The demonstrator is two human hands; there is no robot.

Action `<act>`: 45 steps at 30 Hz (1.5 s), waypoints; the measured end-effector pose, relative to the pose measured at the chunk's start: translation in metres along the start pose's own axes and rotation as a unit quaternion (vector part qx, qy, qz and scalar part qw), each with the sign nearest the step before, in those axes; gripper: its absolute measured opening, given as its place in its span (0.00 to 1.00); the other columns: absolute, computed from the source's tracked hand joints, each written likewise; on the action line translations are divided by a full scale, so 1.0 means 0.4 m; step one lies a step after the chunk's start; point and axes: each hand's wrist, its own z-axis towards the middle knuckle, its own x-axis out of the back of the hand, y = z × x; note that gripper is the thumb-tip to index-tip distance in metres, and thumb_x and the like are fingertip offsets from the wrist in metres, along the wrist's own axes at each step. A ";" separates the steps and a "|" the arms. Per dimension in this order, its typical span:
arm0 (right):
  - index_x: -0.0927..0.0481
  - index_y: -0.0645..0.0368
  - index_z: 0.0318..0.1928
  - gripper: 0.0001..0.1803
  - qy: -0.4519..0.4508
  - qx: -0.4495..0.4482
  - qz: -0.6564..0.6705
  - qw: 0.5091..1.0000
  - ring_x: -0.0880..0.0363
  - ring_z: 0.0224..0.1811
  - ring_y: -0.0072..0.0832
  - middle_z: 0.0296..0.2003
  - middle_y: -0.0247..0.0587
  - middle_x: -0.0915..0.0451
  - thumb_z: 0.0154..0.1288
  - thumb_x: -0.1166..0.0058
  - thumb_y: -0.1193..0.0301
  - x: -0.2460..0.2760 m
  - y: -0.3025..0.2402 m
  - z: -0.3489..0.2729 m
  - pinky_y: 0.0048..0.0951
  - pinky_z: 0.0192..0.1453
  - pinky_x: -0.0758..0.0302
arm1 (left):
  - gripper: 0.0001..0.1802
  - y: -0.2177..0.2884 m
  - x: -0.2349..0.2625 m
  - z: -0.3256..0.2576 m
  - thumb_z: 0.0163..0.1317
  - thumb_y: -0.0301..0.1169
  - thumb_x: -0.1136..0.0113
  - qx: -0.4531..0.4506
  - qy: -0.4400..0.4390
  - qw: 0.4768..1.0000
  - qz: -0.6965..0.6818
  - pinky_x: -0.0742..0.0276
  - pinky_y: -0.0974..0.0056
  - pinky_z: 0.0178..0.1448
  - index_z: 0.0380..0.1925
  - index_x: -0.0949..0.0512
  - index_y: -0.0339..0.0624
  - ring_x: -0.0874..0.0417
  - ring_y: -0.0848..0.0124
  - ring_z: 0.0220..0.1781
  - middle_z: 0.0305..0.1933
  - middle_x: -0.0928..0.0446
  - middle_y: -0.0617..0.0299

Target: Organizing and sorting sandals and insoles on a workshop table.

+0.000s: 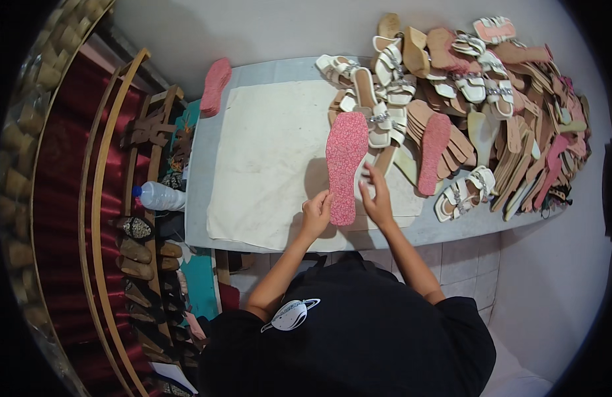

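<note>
The left grip (pixel 316 213) holds 1 pink sole (pixel 345 165).

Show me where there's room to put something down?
The biggest bare patch is the pale sheet, between the table's left edge and the held pink sole. Along the front, a small patch lies free between the right hand and nearest white sandals. The right side is crowded: more sandals, tan soles.

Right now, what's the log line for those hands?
left hand: holds pink sole near its lower end | right hand: open, beside it | table: white cloth, white sandals at right
</note>
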 end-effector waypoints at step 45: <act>0.33 0.50 0.58 0.22 -0.206 -0.027 0.179 0.962 0.35 0.42 0.20 0.45 0.33 0.34 0.62 0.51 0.68 -0.946 -0.059 0.709 0.20 0.41 0.31 | 0.36 -0.151 0.899 0.776 0.29 0.40 0.26 -0.199 0.030 0.946 0.254 0.35 0.59 0.58 0.43 0.24 0.37 0.30 0.60 0.55 0.53 0.29 0.57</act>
